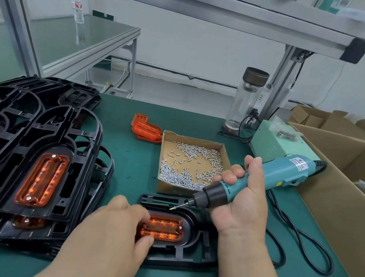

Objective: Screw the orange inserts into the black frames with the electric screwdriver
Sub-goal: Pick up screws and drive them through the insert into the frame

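Observation:
A black frame (186, 254) lies on the green mat in front of me with an orange insert (164, 228) seated in it; a screw sits at the insert's right end. My left hand (114, 229) holds the insert's left end, thumb and fingers curled round its edges. My right hand (242, 198) grips the teal electric screwdriver (265, 176), tilted down to the left. Its bit (179, 206) carries a screw and hovers just above the frame's far edge, apart from the insert.
A cardboard tray of loose screws (192, 163) sits behind the frame. Stacked black frames with orange inserts (39, 165) fill the left. Spare orange inserts (146, 128) lie further back. A power supply box (277, 142), a glass bottle (245, 100), the tool's black cable (302, 244) and cardboard boxes (348, 185) stand right.

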Demonstrator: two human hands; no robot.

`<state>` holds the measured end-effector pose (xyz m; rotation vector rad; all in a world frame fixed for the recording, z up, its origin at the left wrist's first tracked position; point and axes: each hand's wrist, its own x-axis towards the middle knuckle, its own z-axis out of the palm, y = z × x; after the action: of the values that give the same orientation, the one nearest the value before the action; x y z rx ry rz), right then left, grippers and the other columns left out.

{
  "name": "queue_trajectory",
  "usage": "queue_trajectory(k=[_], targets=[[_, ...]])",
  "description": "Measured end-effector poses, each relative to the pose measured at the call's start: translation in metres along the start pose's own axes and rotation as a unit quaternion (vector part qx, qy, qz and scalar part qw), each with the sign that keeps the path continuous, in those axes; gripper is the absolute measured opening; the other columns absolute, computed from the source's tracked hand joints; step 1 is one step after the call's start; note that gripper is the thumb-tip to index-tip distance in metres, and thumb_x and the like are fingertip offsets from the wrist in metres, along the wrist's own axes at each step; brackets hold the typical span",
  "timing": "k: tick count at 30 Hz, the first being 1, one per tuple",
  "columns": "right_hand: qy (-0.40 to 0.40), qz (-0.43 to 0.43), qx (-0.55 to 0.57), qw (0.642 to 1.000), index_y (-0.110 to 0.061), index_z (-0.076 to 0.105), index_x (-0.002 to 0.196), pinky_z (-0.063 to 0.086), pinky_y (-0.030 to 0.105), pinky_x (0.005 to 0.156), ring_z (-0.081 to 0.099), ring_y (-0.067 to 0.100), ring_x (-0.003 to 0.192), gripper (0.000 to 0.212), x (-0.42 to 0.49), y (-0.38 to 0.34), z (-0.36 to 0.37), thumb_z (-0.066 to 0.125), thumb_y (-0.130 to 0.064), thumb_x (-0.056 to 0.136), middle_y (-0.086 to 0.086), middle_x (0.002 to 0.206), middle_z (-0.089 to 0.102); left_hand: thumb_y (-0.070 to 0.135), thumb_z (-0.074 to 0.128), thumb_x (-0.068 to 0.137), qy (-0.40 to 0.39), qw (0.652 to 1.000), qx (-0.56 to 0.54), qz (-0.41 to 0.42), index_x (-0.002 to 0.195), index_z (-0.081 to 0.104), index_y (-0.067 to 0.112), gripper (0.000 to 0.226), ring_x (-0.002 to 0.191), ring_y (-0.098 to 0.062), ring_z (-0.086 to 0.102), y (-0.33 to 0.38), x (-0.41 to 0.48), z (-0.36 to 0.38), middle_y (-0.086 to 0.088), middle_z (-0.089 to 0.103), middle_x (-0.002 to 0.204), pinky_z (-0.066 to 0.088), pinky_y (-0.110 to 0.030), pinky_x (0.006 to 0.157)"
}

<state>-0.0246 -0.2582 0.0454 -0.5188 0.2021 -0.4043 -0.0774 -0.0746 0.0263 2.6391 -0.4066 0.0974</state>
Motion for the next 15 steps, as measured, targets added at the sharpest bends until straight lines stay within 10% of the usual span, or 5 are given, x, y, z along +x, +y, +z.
queue_trajectory(k=[15], targets=[[-0.045,0.01,-0.06,0.997,-0.022,0.05,0.088,0.045,0.02,0.049,0.043,0.005,0.043,0.026,-0.007,0.006,0.003,0.067,-0.036,0.076,-0.008,0.058,0.047,0.04,0.076,0.073,-0.079,0.977,-0.195,-0.034,0.1,0.061,0.049,0.032,0.078,0.004,0.056,-0.023,0.009,0.006,0.014,0.057,0.089,0.049,-0.017,0.076]])
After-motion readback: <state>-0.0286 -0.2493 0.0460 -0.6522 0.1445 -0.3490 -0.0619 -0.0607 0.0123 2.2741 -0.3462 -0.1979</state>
